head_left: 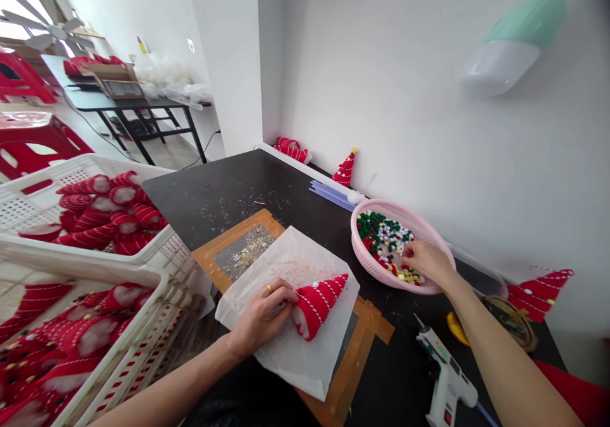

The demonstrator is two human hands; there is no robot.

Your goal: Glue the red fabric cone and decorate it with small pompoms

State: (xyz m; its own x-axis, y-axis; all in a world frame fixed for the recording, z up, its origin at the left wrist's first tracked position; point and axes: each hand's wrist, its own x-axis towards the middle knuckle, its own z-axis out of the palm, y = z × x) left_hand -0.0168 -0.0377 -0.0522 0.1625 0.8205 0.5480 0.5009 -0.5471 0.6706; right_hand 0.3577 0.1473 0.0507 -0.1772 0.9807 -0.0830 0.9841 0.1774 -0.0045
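Observation:
My left hand (267,316), with a gold ring, grips the wide end of a stuffed red cone (323,303) with white stitched stripes. The cone lies on its side on a white sheet (286,255), its tip pointing away to the right. A small white pompom sits on its upper edge. Over a pink plastic basket (403,281), my right hand (426,262) reaches in with its fingertips pinched together among the pompoms (393,233). These are green, white, red and yellow. Whatever is between those fingertips is hidden.
A glue gun (445,370) lies near my right forearm. Brown tape (267,220) edges a board holding small snowflake pieces (248,252). White crates (157,274) of red cones stand at left. Decorated cones (347,168) and blue sticks (333,195) are by the wall.

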